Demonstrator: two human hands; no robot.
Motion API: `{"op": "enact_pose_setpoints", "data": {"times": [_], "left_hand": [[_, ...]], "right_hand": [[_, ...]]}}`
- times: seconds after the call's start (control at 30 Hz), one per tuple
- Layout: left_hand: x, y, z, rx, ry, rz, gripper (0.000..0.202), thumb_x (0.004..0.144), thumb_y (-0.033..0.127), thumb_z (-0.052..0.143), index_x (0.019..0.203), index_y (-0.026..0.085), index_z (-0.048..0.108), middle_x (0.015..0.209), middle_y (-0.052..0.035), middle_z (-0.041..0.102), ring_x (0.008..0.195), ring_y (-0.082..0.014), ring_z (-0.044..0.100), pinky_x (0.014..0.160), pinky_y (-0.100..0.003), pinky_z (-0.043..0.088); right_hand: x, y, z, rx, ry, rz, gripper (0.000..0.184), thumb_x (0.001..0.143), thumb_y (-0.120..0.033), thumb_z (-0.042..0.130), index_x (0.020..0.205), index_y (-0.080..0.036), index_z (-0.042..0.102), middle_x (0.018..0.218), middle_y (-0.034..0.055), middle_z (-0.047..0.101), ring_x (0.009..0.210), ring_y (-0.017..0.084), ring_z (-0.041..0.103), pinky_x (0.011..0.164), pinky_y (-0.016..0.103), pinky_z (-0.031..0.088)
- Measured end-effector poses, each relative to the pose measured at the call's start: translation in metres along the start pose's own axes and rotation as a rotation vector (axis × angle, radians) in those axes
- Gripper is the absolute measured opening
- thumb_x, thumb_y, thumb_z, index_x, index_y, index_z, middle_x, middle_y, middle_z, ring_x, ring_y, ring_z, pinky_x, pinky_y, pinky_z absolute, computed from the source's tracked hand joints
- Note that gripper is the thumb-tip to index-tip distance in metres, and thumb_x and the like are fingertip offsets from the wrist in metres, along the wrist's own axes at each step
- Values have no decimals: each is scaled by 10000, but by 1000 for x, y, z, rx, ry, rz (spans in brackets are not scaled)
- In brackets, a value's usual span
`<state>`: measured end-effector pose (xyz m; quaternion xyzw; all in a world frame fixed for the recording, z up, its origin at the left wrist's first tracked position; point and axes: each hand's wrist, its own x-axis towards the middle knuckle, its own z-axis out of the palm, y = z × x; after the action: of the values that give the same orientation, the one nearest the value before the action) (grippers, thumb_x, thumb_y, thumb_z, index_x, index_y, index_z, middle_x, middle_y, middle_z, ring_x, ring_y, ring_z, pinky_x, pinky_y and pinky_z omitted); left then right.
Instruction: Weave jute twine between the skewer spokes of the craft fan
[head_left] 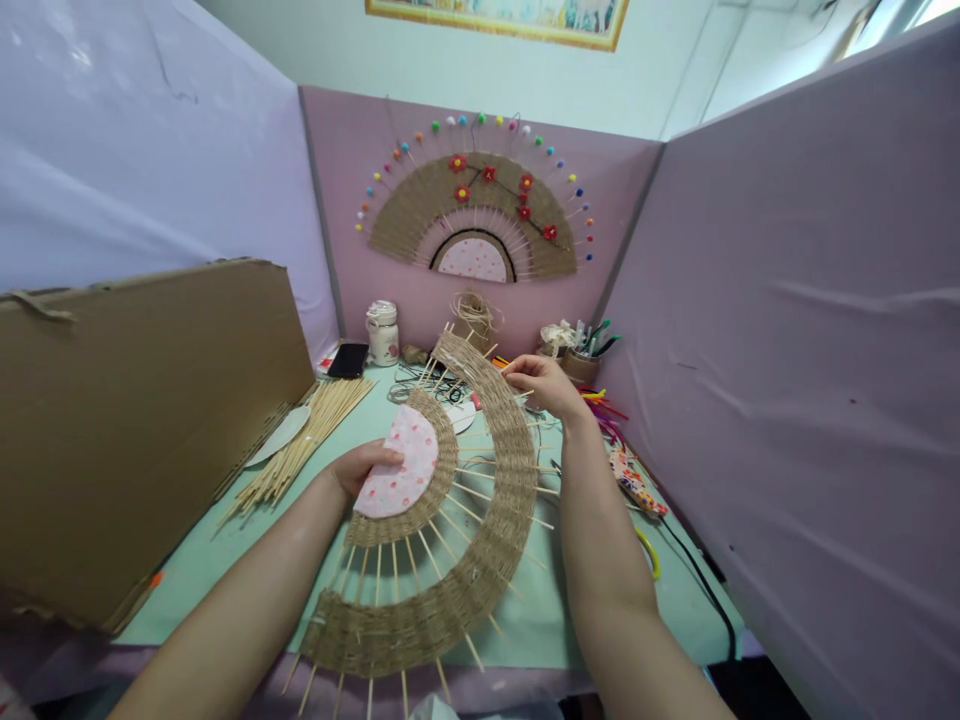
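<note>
A half-round fan of wooden skewers woven with jute twine (491, 500) lies tilted above the green table (202, 560). Its hub is a pink flowered half-disc (401, 470). My left hand (358, 470) grips that hub, thumb on top of the pink cloth. My right hand (541, 385) is at the far end of the outer woven band, fingers pinched on a strand of twine by the skewer tips. Bare skewer ends stick out beyond the band all round.
A bundle of loose skewers (307, 440) lies at left beside a large cardboard sheet (135, 420). At the back stand a white jar (383, 333), a phone (349, 360), a twine spool (472, 318) and a pen cup (581, 362). A finished fan (476, 215) hangs on the wall. Pipe cleaners (611, 415) lie right.
</note>
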<state>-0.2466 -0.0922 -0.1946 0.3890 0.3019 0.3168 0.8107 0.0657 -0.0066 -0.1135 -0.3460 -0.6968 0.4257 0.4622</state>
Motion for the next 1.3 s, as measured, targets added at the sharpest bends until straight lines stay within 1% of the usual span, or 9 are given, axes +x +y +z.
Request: {"op": "enact_pose_setpoints", "data": {"times": [0.17,0.27,0.37,0.5,0.63,0.87,1.03,1.2,1.3], "left_hand": [[0,2,4,22,34,36,346,572,123,735,909,62,690,783,-134,740,638,-228,699,586,-286,551],[-1,1,3,0,79,71,341,586,139,731,918,70,692,794,-129,743,640,-227,699,592,-289,550],[1,0,3,-43,119,23,259,658,216,716,870,67,698,783,-142,742,652,-232,703,620,-303,553],[5,-3,4,-55,104,-54,237,653,257,740,805,79,701,790,-143,743,687,-241,708,646,-307,551],[9,-5,2,-14,106,-97,269,652,257,750,846,76,706,822,-151,743,701,-248,705,676,-330,544],[11,-8,1,-5,46,-97,267,677,259,751,863,77,691,804,-136,744,690,-232,708,654,-307,550],[11,-9,4,9,76,-80,269,659,243,769,856,77,690,766,-125,742,650,-226,704,609,-296,552],[11,-8,6,6,69,-88,272,673,215,764,892,77,681,756,-134,740,652,-241,705,628,-313,553],[12,-9,8,5,55,-106,308,648,211,788,904,83,676,771,-133,742,661,-244,706,638,-318,553]], "right_hand": [[8,9,10,42,-89,10,268,625,-379,722,742,-166,610,651,-29,596,578,97,499,571,228,395],[8,11,10,40,-80,-1,228,647,-346,704,757,-168,613,642,-36,590,565,90,493,561,222,394],[6,8,7,25,-37,-20,188,669,-320,680,762,-168,619,636,-40,579,552,77,476,562,217,398],[3,1,4,28,16,8,212,668,-332,678,795,-171,627,687,-20,615,569,80,499,573,222,422],[2,-3,2,24,30,15,220,655,-321,694,800,-172,623,759,7,658,630,104,560,609,241,456],[1,-9,1,-97,69,-76,192,677,-332,686,766,-175,621,677,-12,625,586,100,519,565,229,407],[-3,-21,3,-250,78,-137,139,684,-299,666,706,-165,637,653,-7,621,605,108,515,591,239,398],[-6,-29,3,-337,58,-124,135,681,-300,654,696,-166,650,634,-6,616,579,108,485,564,241,376],[-8,-29,2,-333,51,-107,144,680,-300,659,722,-163,651,673,8,640,612,117,518,587,246,398]]}}
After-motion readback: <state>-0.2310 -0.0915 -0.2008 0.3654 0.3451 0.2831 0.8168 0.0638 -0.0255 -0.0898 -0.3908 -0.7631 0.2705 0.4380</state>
